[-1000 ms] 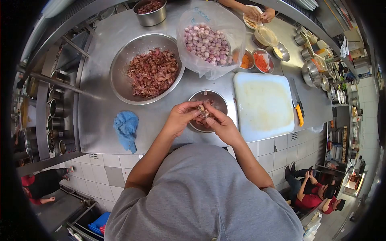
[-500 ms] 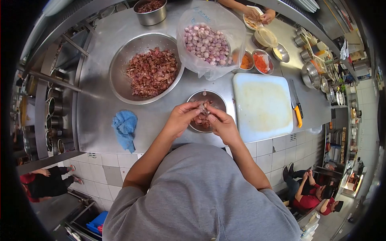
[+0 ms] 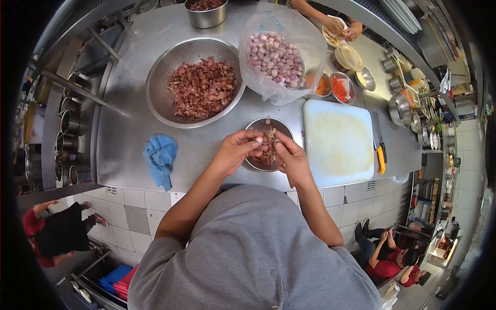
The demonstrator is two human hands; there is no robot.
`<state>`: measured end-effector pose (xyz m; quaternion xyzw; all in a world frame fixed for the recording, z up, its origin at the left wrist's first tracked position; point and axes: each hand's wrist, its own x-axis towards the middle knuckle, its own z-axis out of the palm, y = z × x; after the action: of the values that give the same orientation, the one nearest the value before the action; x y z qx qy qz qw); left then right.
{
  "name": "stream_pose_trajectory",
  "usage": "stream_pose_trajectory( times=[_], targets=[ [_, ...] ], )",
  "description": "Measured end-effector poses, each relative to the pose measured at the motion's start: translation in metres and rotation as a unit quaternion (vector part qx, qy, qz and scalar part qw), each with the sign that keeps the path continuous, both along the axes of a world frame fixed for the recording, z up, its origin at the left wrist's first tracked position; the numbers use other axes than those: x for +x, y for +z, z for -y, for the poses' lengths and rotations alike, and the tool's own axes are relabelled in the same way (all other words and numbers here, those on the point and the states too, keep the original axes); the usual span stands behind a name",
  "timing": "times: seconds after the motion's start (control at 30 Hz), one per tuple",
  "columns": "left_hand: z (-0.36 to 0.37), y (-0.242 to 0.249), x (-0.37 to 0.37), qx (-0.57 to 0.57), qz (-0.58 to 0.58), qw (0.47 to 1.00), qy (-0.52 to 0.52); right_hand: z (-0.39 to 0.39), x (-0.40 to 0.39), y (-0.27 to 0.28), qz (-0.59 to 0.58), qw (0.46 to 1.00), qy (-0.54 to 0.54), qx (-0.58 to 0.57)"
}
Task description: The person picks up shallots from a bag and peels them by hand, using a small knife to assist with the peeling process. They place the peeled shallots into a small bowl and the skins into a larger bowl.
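Both my hands are over a small metal bowl that holds reddish-brown peelings. My left hand pinches a small pale shallot between thumb and fingertips. Close beside it, my right hand grips a strip of papery skin. Behind the bowl, a clear plastic bag holds many pinkish peeled shallots. A large metal bowl, back left, contains a heap of dark red skins.
A white cutting board and an orange-handled knife lie to the right, a blue cloth to the left. Small bowls stand behind the board. A co-worker's hands hold food at the back; other people are beyond the table on both sides.
My hands have moved slightly apart, and the pale shallot now shows in my left fingertips, with skin in my right. The view has shifted a little.
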<state>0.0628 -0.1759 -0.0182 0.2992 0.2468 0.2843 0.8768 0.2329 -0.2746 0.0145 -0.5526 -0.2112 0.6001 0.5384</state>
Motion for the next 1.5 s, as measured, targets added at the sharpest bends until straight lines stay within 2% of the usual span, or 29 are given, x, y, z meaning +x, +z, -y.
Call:
stream_pose_trajectory(
  times=[0.1, 0.2, 0.27, 0.43, 0.5, 0.57, 0.6, 0.63, 0.7, 0.77, 0.83, 0.97, 1.03, 1.07, 1.13, 1.3, 1.37, 1.4, 1.47, 1.5],
  targets=[
    [0.000, -0.004, 0.000, 0.046, -0.035, 0.998, 0.016, 0.001, 0.001, 0.009, 0.036, 0.999, 0.037, -0.005],
    [-0.003, -0.009, -0.003, 0.086, -0.020, 0.996, 0.010, 0.003, -0.003, 0.023, 0.078, 0.994, 0.075, 0.012],
    [-0.003, -0.010, -0.006, 0.094, -0.015, 0.995, 0.010, 0.004, -0.001, 0.030, 0.129, 0.978, 0.164, 0.009],
    [-0.003, -0.010, -0.007, 0.105, -0.005, 0.994, 0.005, 0.002, -0.006, 0.024, 0.166, 0.974, 0.148, 0.049],
    [-0.003, -0.009, -0.008, 0.131, -0.043, 0.990, -0.015, 0.001, -0.007, 0.020, 0.172, 0.973, 0.145, 0.045],
    [-0.002, -0.008, -0.009, 0.125, -0.033, 0.992, -0.012, 0.001, -0.004, 0.009, 0.212, 0.961, 0.133, 0.120],
    [-0.002, -0.005, -0.009, 0.120, -0.020, 0.993, -0.013, 0.000, -0.005, 0.009, 0.215, 0.960, 0.133, 0.116],
    [-0.002, -0.001, -0.010, 0.120, -0.022, 0.993, -0.008, -0.002, -0.007, 0.008, 0.213, 0.960, 0.139, 0.118],
    [-0.002, 0.007, -0.011, 0.049, 0.004, 0.999, 0.013, -0.004, -0.008, 0.010, 0.125, 0.989, 0.066, 0.036],
    [-0.005, 0.005, -0.015, 0.035, 0.023, 0.999, 0.020, -0.006, -0.002, 0.003, 0.116, 0.989, 0.059, 0.066],
    [-0.008, 0.000, -0.020, 0.020, 0.044, 0.998, 0.027, -0.005, 0.003, 0.007, 0.013, 0.998, 0.051, -0.046],
    [-0.011, -0.006, -0.028, -0.005, 0.089, 0.995, 0.048, -0.003, -0.009, 0.020, 0.024, 0.998, 0.049, -0.035],
    [-0.009, -0.007, -0.028, -0.011, 0.097, 0.994, 0.050, -0.002, -0.011, 0.017, 0.101, 0.990, 0.096, 0.017],
    [-0.008, -0.010, -0.027, 0.007, 0.089, 0.994, 0.061, -0.002, -0.011, 0.012, 0.102, 0.990, 0.097, 0.017],
    [-0.005, -0.011, -0.024, 0.024, 0.082, 0.994, 0.069, -0.004, -0.014, 0.006, 0.196, 0.960, 0.156, 0.124],
    [-0.001, -0.002, -0.023, 0.119, 0.004, 0.992, 0.046, -0.005, -0.019, 0.020, 0.235, 0.950, 0.169, 0.118],
    [-0.002, 0.000, -0.025, 0.124, -0.011, 0.992, 0.031, -0.005, -0.017, 0.021, 0.336, 0.916, 0.181, 0.126],
    [-0.002, 0.000, -0.025, 0.127, -0.025, 0.991, 0.017, -0.005, -0.016, 0.017, 0.336, 0.916, 0.180, 0.126],
    [-0.001, 0.000, -0.023, 0.124, -0.036, 0.992, 0.016, -0.004, -0.012, 0.007, 0.450, 0.860, 0.140, 0.195],
    [-0.001, 0.002, -0.021, 0.120, -0.047, 0.992, 0.017, -0.002, -0.011, 0.009, 0.450, 0.861, 0.139, 0.194]
  ],
)
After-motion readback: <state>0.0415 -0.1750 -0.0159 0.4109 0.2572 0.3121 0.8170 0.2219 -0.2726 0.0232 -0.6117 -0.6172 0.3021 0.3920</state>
